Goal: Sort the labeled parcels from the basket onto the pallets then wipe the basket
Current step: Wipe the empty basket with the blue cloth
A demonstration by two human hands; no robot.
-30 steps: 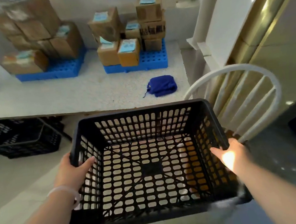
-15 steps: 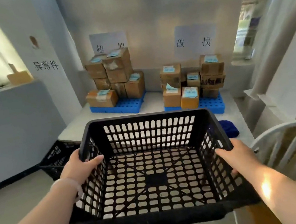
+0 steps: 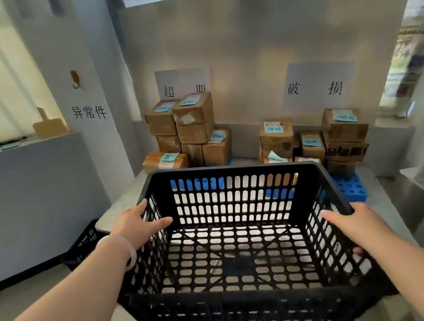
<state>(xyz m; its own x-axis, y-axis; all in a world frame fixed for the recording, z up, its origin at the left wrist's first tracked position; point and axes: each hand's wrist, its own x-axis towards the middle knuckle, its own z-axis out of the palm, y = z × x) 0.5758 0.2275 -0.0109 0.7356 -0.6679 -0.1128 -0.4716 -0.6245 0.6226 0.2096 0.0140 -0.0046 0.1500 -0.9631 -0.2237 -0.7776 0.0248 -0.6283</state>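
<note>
The empty basket [image 3: 229,174] hangs between both hands, with the table [image 3: 120,207] at twelve o'clock. The left hand [image 3: 136,227] clasps its nine o'clock rim and the right hand [image 3: 357,224] its three o'clock rim, thumbs inside, fingers outside.

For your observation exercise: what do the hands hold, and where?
The black basket: left hand grips its left rim, right hand its right rim.

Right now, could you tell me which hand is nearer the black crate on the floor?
Left. Left hand grips the basket wall toward the crate; right hand grips the opposite wall.
</note>
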